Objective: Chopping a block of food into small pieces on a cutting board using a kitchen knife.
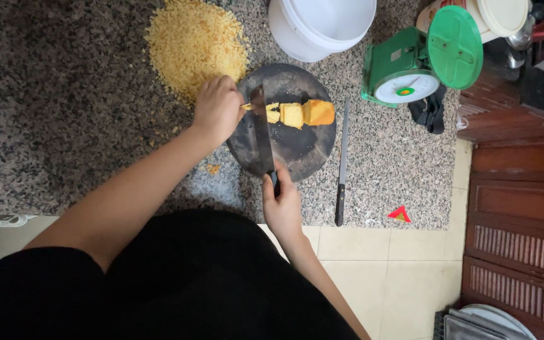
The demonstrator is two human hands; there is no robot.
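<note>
Soft, even daylight fills the scene, moderately bright, with no hard shadows. The granite counter (64,113) reads darker toward the left edge, and the dark clothing at the bottom falls nearly black with no detail. The white bucket (322,25) and the scale's dial (406,88) are the brightest spots, close to washed out. A faint sheen lies on the cleaver blade (261,135) and on the floor tiles (379,277). Focus is fair at the centre; the edges bend and soften from the wide lens, and fine grain looks slightly smeared.
</note>
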